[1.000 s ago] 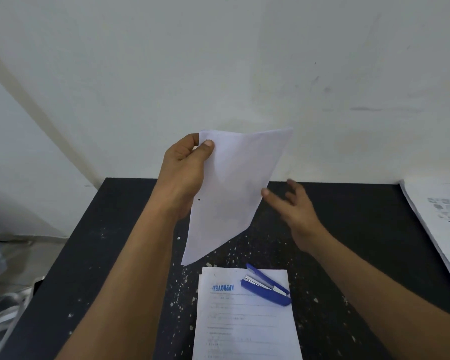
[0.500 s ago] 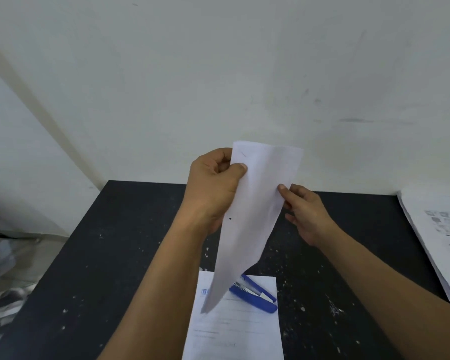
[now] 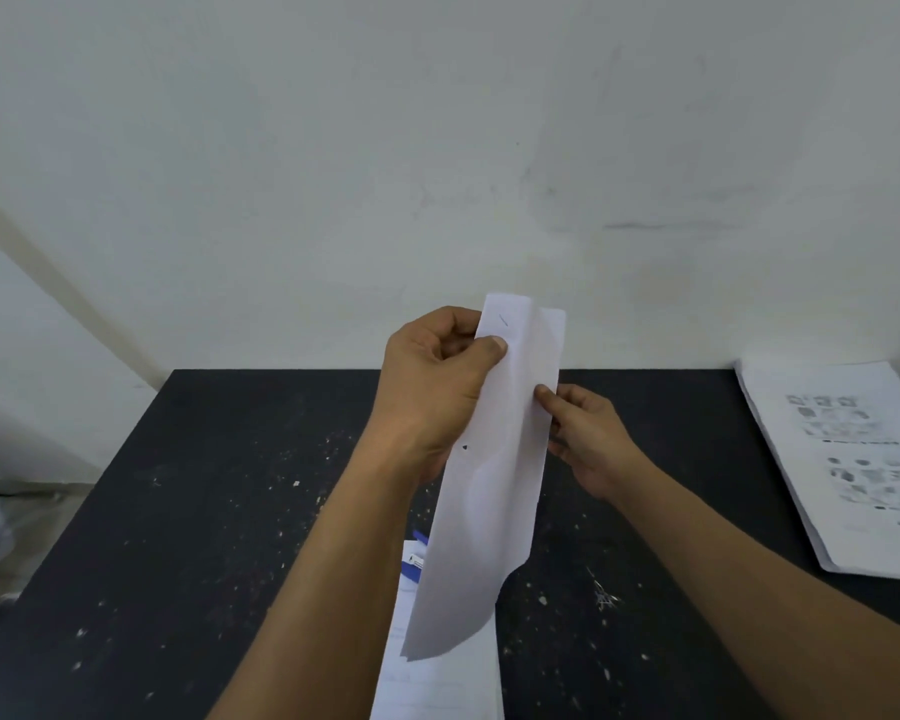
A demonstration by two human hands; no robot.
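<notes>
The person holds a white paper [image 3: 494, 485] up in the air between both hands, above the black speckled surface [image 3: 230, 511] and in front of the pale wall [image 3: 437, 148]. Its long axis runs almost upright, with the top end at the height of the left hand and the bottom end hanging free, slanting down toward the person's left. It is bowed along its length, so it looks narrow from here, and 2 layers or edges show at the top. A short dark mark near the top corner may be a staple, but I cannot be sure.

The left hand [image 3: 432, 387] is the higher one. It grips the paper's upper left edge, thumb pressed on the front face and fingers curled behind. The right hand [image 3: 588, 439] sits lower on the opposite long edge, pinching it about a third of the way down, thumb in front. Neither hand touches the surface.

Directly under the hanging end lies a printed sheet [image 3: 437, 683], and a blue stapler [image 3: 414, 561] peeps out from behind the held paper. A stack of printed pages [image 3: 842, 459] lies well apart at the right edge.

I judge that any turning or folding will pivot on the left hand's grip, with the right hand steering the edge.
</notes>
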